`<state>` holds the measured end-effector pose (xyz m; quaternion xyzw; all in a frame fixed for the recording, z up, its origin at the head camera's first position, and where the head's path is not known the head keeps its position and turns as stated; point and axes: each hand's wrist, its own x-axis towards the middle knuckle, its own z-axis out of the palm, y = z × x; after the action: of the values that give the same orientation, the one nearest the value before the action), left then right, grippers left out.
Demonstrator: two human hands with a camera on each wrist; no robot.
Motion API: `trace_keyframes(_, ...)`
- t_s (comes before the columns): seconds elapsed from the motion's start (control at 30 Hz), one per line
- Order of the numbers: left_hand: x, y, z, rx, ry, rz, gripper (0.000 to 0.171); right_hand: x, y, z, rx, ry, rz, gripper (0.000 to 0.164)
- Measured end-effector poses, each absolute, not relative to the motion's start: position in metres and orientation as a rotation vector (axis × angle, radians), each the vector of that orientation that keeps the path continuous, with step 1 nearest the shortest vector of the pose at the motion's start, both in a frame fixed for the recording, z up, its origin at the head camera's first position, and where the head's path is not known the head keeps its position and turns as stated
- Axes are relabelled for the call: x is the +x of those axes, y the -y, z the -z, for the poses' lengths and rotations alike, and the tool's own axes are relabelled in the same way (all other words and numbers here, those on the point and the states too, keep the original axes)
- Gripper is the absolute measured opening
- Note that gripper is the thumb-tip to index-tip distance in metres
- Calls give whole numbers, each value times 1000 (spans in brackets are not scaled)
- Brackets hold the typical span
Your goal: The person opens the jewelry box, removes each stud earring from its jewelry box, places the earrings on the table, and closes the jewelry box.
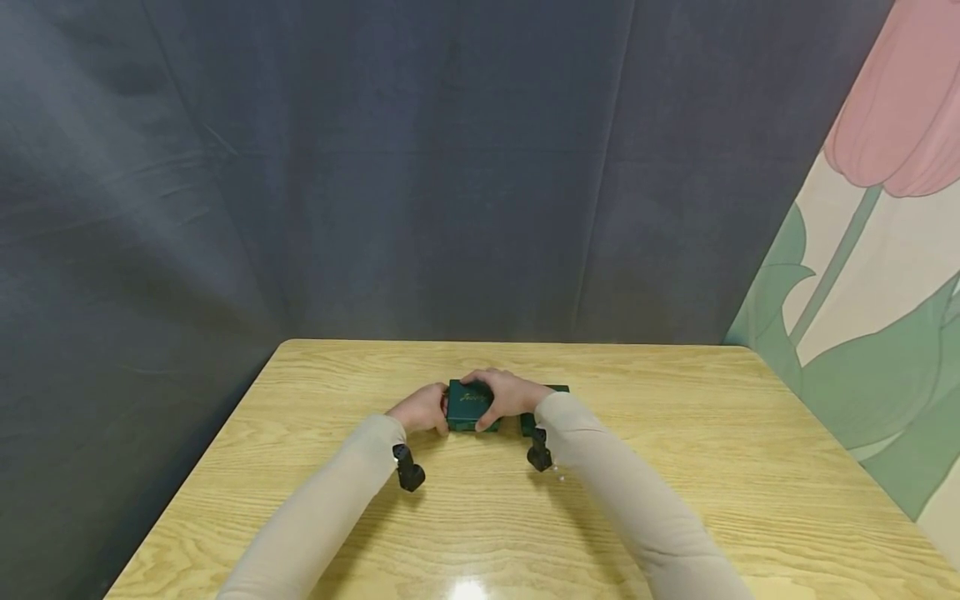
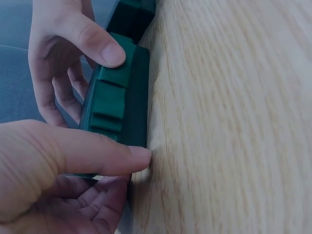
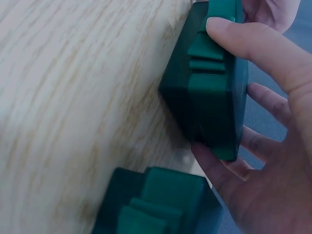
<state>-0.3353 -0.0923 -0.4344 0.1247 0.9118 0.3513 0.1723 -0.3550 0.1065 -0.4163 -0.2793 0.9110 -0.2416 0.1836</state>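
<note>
A dark green gift box (image 1: pixel 467 403) with gold script on its lid sits on the wooden table between both hands. Around its side runs a ribbed green ribbon with a folded bow (image 2: pixel 108 100). My left hand (image 1: pixel 422 408) grips the box's left end, thumb against the near side, the other fingers curled at the end and partly hidden. From above, my right hand (image 1: pixel 508 393) holds the same box, thumb on the ribbon and fingers spread along the lid and far side. A second green gift box (image 3: pixel 161 204), also with a ribbon, stands just right of it, partly covered by my right wrist.
The light wooden table (image 1: pixel 660 467) extends around the boxes on all sides. Behind it hangs a dark blue curtain (image 1: pixel 450 167). A wall with a painted tulip (image 1: pixel 892 125) rises at the right. Black cameras (image 1: pixel 409 468) are worn on both wrists.
</note>
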Motion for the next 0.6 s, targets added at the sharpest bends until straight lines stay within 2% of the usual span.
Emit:
trace_keyframes(0.33,-334,92,429,341,-2585,-974,65,-355,-107,411,-776,-2598,639,86)
trace_keyframes(0.47,-331,95,424,333,-2597,-896,80,-352,-112,398,-810,-2635,640,86)
trace_keyframes(0.53,-330,97,418,337,-2611,-859,88,-350,-118,388,-830,-2650,687,81)
trace_keyframes(0.6,-331,99,411,347,-2627,-846,87,-346,-126,376,-837,-2656,762,73)
